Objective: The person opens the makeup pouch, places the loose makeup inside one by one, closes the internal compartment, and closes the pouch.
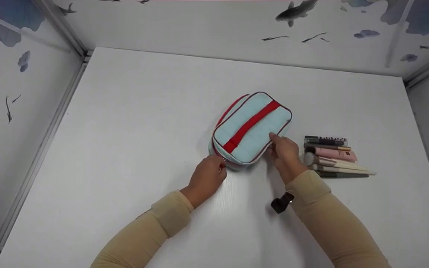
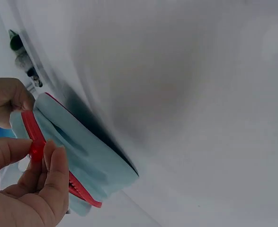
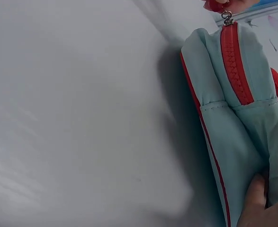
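Note:
A light blue cosmetic pouch (image 1: 241,130) with a red strap and red piping lies at the table's middle. My left hand (image 1: 207,175) is at its near left corner and pinches the red zipper pull (image 2: 36,150) between thumb and fingers. The pull hangs on a small metal ring at the end of the red zipper (image 3: 236,64). My right hand (image 1: 286,152) grips the pouch's right side, thumb on top; its other fingers are mostly hidden beneath. In the right wrist view its thumb presses into the fabric.
Right of the pouch, several makeup brushes (image 1: 343,165), a pink tube (image 1: 335,153) and dark slim pencils or tubes (image 1: 326,141) lie in a row on the white table (image 1: 132,123). Printed wall panels (image 1: 199,29) enclose its back and sides.

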### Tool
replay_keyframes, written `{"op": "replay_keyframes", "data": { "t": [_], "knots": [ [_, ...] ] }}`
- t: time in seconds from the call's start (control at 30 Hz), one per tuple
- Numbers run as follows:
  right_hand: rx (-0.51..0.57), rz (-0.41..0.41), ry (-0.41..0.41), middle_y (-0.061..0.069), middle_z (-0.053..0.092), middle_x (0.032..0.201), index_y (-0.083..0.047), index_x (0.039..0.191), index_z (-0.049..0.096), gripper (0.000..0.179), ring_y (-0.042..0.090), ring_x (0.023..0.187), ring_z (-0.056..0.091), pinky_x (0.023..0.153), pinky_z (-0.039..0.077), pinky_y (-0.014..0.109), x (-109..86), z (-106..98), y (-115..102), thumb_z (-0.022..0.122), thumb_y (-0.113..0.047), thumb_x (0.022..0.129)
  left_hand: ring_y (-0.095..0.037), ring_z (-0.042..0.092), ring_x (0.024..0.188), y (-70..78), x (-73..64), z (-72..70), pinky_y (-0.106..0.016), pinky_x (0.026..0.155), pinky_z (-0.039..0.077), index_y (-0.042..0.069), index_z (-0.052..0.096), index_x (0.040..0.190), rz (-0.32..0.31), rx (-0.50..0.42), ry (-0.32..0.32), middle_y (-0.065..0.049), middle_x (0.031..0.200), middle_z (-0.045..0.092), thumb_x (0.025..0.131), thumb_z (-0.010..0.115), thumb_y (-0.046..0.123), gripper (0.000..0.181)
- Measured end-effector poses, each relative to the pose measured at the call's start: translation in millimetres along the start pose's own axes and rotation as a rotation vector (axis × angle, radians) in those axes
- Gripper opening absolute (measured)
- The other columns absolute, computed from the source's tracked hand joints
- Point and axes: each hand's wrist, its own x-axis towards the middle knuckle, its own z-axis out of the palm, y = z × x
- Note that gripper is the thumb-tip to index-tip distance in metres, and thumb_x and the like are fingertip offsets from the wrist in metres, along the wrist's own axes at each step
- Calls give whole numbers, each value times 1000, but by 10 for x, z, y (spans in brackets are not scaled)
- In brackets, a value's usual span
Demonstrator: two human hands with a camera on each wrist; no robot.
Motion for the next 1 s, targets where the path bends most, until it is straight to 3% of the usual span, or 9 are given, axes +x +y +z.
{"op": "replay_keyframes", "data": {
  "t": [0.13,0.33,0.53,0.8,1.0],
  "knots": [
    [10,-14,-4,0,58,73,-5,87,52,17,11,71,53,65,46,22,-7,14,21,62,-17,94,-18,53,86,12,37,-23,-32,80,50,4,64,97,12,-19,12,-4,90,60,91,56,5,9],
    [8,-22,-149,1,67,76,-4,104,53,16,13,74,64,74,54,24,-65,3,46,59,-16,95,-19,52,87,-75,169,-130,-31,82,50,4,64,98,-5,-65,78,-5,92,59,92,59,5,9],
    [-14,45,-250,5,71,81,-2,111,49,18,16,76,70,77,56,32,-143,18,76,56,-12,97,-20,53,90,-183,267,-184,-31,84,50,2,66,103,-54,-92,146,-7,97,60,92,60,6,13],
    [174,85,-87,6,63,83,-5,111,50,16,13,70,63,70,56,24,-153,130,93,57,-9,96,-19,54,91,-195,235,-138,-31,84,49,3,66,106,-98,-116,142,-7,98,60,93,58,7,15],
    [260,109,-56,7,57,97,-7,111,50,16,14,78,61,74,55,23,-141,224,133,56,-9,97,-19,57,94,-116,130,-48,-32,85,50,2,65,104,-71,-131,138,-8,99,61,93,59,6,13]
  ]
}}
